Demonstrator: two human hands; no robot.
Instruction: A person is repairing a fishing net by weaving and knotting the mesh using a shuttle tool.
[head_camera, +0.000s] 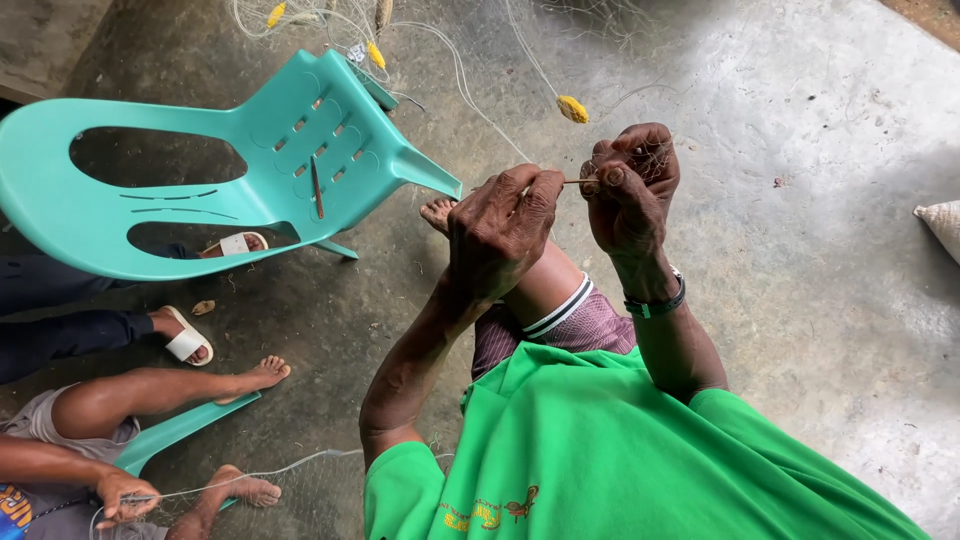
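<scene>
On the grey floor (800, 200), with a teal chair (300, 150) at ten o'clock, the left hand (500, 230) pinches a thin needle (574, 182) while the right hand (630, 190) grips bunched net (655, 155) at twelve o'clock; it is best to keep the thread tight and go slow.

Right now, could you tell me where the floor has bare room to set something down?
The concrete floor is bare between the right hand, gripping bunched fishing net, and the woven sack. It is crowded left of the left hand: the turquoise chair, other people's feet, and net line with yellow floats.
</scene>
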